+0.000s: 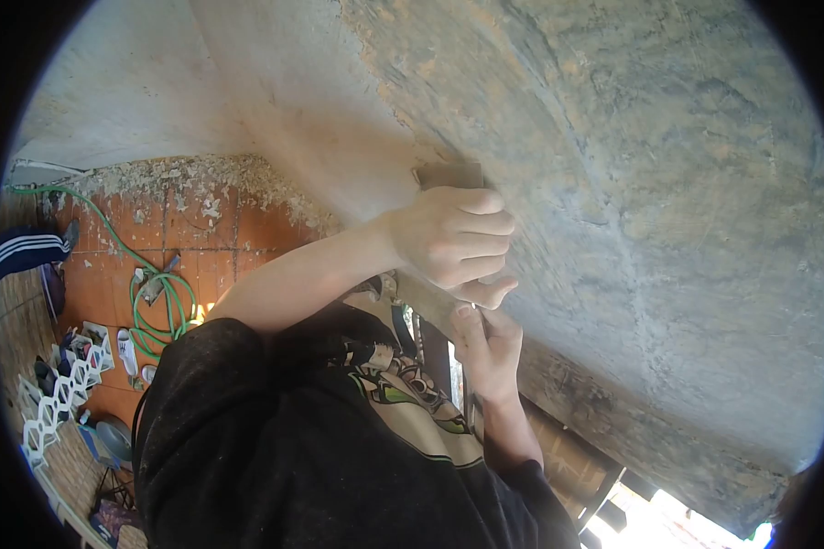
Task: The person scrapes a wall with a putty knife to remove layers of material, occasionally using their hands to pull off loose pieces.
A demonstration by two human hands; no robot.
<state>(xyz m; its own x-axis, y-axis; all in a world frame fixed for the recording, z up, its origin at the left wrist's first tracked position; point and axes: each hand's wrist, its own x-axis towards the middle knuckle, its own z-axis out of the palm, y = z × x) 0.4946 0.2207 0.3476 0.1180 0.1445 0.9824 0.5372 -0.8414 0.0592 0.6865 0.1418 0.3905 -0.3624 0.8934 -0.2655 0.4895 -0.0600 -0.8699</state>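
My left hand (456,240) is wrapped round a scraper, its fingers curled and its thumb toward my other hand. The flat grey-brown blade of the scraper (450,174) shows beyond my knuckles, against the mottled grey wall (632,165). Just below, my right hand (490,348) is closed at the lower end of the same tool, thumb uppermost. Both fists hide most of the handle. Near the blade, a rough edge divides a smooth pale surface (293,82) from the patchy grey one.
Flakes of debris (201,183) litter the orange tiled floor (201,229). A green hose (192,306) lies coiled there. A white lattice rack (59,403) and a round-topped fan-like object (114,439) stand at left. Another person's striped leg (27,249) is at the far left.
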